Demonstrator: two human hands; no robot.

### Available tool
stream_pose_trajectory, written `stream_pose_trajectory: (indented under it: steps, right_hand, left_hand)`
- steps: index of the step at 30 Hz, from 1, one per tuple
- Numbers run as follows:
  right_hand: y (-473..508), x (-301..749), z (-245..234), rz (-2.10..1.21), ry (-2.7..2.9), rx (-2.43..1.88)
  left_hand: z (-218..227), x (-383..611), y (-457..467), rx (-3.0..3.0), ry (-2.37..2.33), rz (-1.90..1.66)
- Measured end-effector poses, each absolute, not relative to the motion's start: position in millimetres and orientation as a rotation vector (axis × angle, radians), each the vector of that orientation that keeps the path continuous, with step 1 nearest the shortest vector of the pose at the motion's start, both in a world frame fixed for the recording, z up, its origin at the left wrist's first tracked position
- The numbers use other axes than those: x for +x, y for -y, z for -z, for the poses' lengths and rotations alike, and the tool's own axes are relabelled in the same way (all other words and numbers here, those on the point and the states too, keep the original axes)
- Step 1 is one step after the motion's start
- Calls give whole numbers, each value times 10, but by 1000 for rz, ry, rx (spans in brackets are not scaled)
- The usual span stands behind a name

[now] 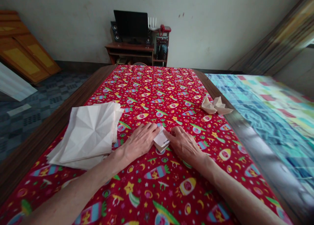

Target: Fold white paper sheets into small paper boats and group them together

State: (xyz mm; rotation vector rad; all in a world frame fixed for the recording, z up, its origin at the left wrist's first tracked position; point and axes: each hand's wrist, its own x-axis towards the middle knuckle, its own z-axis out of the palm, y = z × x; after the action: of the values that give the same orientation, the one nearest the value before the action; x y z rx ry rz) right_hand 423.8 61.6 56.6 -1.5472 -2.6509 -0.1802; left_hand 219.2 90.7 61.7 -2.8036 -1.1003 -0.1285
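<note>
A small folded paper piece (161,140) with a dark printed mark lies on the red patterned cloth in front of me, its layers slightly apart at the near edge. My left hand (144,136) grips its left side, fingers bent together and the thumb at its top edge. From the right, my right hand (183,141) pinches its right edge with curled fingers. To the left rests a stack of creased white paper sheets (93,131), the top one marked with radiating folds. Two pointed folded paper shapes (216,105) sit near the cloth's right edge.
The red cloth (157,172) covers a dark wooden table (80,82). Beyond it stands a small desk (131,48) with a monitor (131,24), speakers and a red telephone (165,28). A bed with a patchwork cover (262,104) adjoins on the right; a wooden cabinet (24,51) is at left.
</note>
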Motion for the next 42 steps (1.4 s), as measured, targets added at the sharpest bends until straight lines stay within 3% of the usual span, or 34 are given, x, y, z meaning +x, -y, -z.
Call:
stream_pose_trajectory:
  steps: [13,20,31,42]
  right_hand:
    - [-479,4304,-485,309,2586,-1256]
    - [-393,4342,-449,164,2590,-1107]
    - [-443,4252,-570,120,2695,-1212]
    - [-424,4347,-454,-37,2485,-898]
  left_hand:
    - [-493,2060,-768,-2947,1044,378]
    - [-452,2066,-771,-2945,1055,438]
    - [-483,2041,-747,-2907,1028,347]
    - [-491,2024,-756,-2858,942,321]
